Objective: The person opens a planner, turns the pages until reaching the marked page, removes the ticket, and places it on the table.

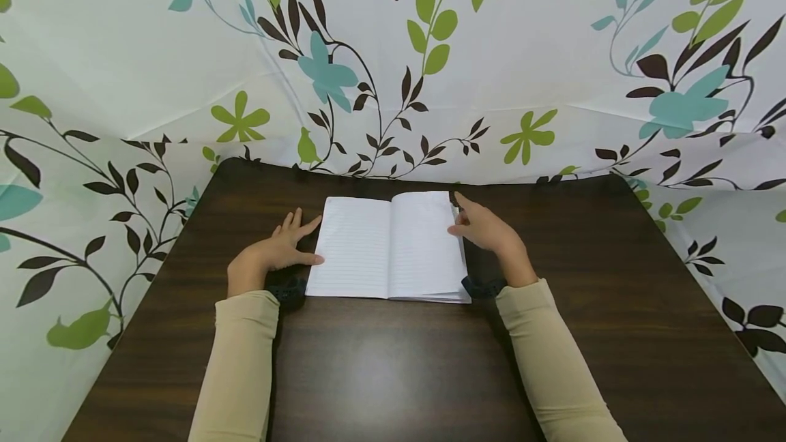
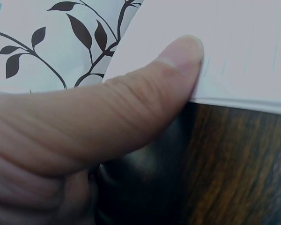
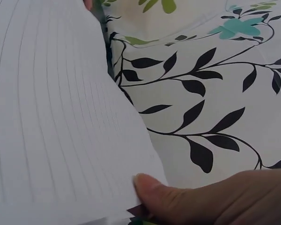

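An open notebook with lined white pages (image 1: 354, 244) lies on the dark table. In the head view my left hand (image 1: 273, 249) is at its left edge, fingers spread and thumb resting on the page; the left wrist view shows this thumb (image 2: 145, 93) on the paper near a corner. At the right edge, my right hand (image 1: 488, 227) holds the side of the right page (image 1: 425, 244), index finger extended towards the upper corner. The right wrist view shows the right thumb (image 3: 164, 199) against the edge of a curving page (image 3: 61, 117); most other fingers are hidden there.
The dark wooden table (image 1: 374, 374) extends around the notebook. A white cloth with a leaf and flower pattern (image 1: 479, 87) hangs behind the table and along its sides. Dark bands are on both wrists, close to the notebook's lower corners.
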Tool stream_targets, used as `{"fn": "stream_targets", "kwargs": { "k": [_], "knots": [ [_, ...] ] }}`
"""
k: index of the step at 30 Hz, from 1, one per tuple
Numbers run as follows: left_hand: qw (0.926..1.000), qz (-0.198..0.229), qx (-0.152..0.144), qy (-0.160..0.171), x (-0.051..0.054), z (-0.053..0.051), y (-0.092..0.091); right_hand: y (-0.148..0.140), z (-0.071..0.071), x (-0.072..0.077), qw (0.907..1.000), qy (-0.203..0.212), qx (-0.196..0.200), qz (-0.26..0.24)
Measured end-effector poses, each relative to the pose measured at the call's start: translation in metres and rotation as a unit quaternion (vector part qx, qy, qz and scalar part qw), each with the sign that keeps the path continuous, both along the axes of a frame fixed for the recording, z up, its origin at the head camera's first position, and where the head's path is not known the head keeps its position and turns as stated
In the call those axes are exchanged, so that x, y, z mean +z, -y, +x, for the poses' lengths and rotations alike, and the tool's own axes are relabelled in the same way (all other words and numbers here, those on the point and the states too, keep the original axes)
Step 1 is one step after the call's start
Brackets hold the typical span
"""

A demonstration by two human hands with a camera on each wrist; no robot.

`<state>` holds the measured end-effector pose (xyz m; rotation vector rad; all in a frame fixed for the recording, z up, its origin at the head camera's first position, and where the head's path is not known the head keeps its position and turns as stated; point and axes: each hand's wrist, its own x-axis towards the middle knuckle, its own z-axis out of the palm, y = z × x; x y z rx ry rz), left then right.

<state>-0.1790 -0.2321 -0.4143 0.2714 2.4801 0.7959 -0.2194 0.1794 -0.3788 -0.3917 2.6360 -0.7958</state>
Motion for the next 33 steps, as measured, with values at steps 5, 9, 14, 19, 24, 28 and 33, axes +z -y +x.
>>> {"fn": "stream_targets", "kwargs": {
  "k": [5, 9, 14, 19, 24, 28, 33],
  "knots": [
    [1.0000, 0.002, -0.002, -0.001, 0.000, 0.000, 0.000, 0.000, -0.002, 0.000, 0.9987, 0.011, -0.024, -0.043],
    [1.0000, 0.001, -0.003, 0.002, -0.003, 0.000, 0.000, 0.004, -0.001, -0.003, 0.9931, 0.029, -0.057, -0.098],
    [1.0000, -0.003, -0.003, 0.003, -0.004, -0.001, 0.000, 0.013, 0.002, -0.001, 0.9775, 0.034, -0.068, -0.197],
    [1.0000, -0.003, -0.003, 0.001, -0.002, -0.002, 0.001, 0.033, 0.006, 0.000, 0.9674, 0.018, -0.058, -0.246],
    [1.0000, -0.006, -0.001, 0.004, -0.003, 0.000, 0.004, 0.057, 0.009, -0.005, 0.9634, -0.002, -0.032, -0.266],
    [1.0000, -0.007, -0.001, 0.003, -0.004, 0.001, 0.005, 0.070, 0.012, -0.007, 0.9565, -0.010, -0.017, -0.291],
    [1.0000, -0.004, -0.002, 0.004, -0.003, -0.001, 0.001, 0.079, 0.015, -0.007, 0.9505, -0.014, -0.011, -0.310]
  ]
}}
